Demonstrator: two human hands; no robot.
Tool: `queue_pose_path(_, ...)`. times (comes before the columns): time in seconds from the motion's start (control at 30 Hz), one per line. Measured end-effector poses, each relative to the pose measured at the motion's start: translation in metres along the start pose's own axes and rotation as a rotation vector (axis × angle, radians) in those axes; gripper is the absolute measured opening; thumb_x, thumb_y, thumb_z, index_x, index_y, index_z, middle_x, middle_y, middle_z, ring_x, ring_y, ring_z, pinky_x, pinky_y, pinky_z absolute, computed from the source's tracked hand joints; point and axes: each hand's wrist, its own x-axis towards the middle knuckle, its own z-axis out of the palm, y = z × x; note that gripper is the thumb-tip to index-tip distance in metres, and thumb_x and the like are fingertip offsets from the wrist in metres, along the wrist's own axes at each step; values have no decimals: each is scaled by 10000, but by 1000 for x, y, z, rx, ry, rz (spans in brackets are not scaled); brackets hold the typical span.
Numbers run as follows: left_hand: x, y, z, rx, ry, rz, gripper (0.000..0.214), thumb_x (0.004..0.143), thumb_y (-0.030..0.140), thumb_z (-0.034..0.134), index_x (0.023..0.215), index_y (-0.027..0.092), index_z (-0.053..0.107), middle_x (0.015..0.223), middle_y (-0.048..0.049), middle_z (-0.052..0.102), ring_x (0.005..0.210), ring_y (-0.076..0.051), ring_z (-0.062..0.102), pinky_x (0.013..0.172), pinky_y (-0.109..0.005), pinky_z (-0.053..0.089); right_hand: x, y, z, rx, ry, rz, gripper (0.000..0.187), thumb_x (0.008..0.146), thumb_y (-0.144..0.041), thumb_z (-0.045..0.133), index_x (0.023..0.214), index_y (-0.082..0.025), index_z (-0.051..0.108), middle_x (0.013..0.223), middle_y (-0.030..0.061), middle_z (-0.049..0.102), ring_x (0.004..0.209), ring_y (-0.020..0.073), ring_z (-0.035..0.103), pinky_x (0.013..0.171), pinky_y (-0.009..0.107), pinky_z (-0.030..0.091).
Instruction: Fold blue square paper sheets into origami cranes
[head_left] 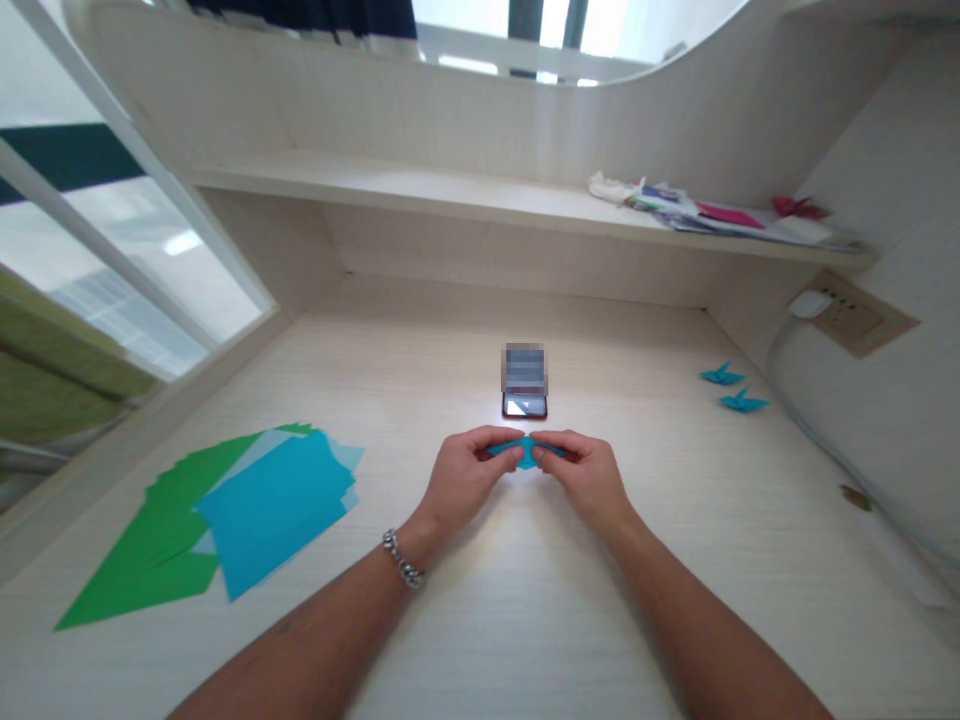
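A small folded piece of blue origami paper (527, 455) is pinched between both hands, low over the middle of the desk. My left hand (472, 465) grips its left side, thumb in front and fingers behind. On the right side my right hand (585, 467) holds it the same way. The fingers cover much of the paper, so its full shape is hidden. Just beyond the hands lies a phone (525, 405) with a blurred screen. Two blue paper cranes, a rear crane (722, 375) and a front crane (743, 401), sit to the right.
Blue paper sheets (277, 510) lie over green paper sheets (142, 560) on the desk's left. A shelf (420, 195) crosses the back, with papers (697, 212) on its right end. A cable (817, 440) runs down from a wall socket (855, 312) at right.
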Motion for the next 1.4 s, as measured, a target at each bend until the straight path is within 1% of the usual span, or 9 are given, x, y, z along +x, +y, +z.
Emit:
queue_pose_path(0.17,0,1,0,10,7,-5,238,732,268,699,927,134,722,831,-87,725,707,-181,654,681,-308,544,-1,2,0,-3,10,-49,184,709,-268,698,881,-226,746,876,52,725,812,214,656,747,341,512)
queue_pose_path(0.33,1,-2,0,10,-2,27,201,729,264,701,885,139,722,802,-78,720,709,-185,657,679,-306,541,0,2,0,1,10,-55,134,696,-262,705,817,-219,744,842,48,721,794,214,659,735,343,514)
queue_pose_path(0.5,-1,-3,0,94,-31,49,171,749,272,681,858,144,709,818,-78,716,737,-186,660,696,-295,530,0,-2,1,9,-28,1,130,673,-245,716,789,-187,707,773,41,704,733,194,647,702,323,510)
queue_pose_path(0.63,-1,-3,0,176,-44,62,149,754,259,667,849,149,698,840,-75,714,762,-181,653,709,-287,520,0,-2,-1,-45,-68,19,145,685,-251,706,804,-170,692,786,48,699,744,189,637,715,318,503)
queue_pose_path(0.83,0,-8,-2,190,-98,22,164,768,263,640,873,142,678,847,-74,705,769,-179,650,715,-295,521,1,-2,-4,-99,-147,31,130,711,-250,675,805,-170,715,784,50,712,739,185,640,710,312,501)
queue_pose_path(1.0,1,-6,-2,131,-130,-33,128,744,217,649,837,132,671,771,-58,691,687,-154,637,656,-271,518,1,-2,-4,-15,-161,84,120,681,-228,693,781,-171,727,733,41,707,676,169,636,659,302,517)
queue_pose_path(1.1,1,-1,-1,73,-129,-51,89,727,171,647,801,126,670,717,-37,674,629,-128,614,615,-243,506,0,-5,-3,108,-146,164,141,648,-239,721,769,-168,729,691,31,696,621,157,634,597,288,531)
queue_pose_path(1.2,1,3,0,30,-121,-69,69,708,142,648,770,124,671,691,-28,663,610,-118,601,593,-228,499,-2,-9,-2,186,-127,233,153,618,-237,740,755,-169,733,668,23,691,607,152,641,577,281,544)
queue_pose_path(1.4,1,6,2,-48,-120,-101,59,699,127,643,751,127,670,679,-24,660,623,-121,600,585,-222,499,-4,-10,-2,235,-103,248,146,593,-223,755,727,-166,739,646,27,695,579,150,644,553,277,552)
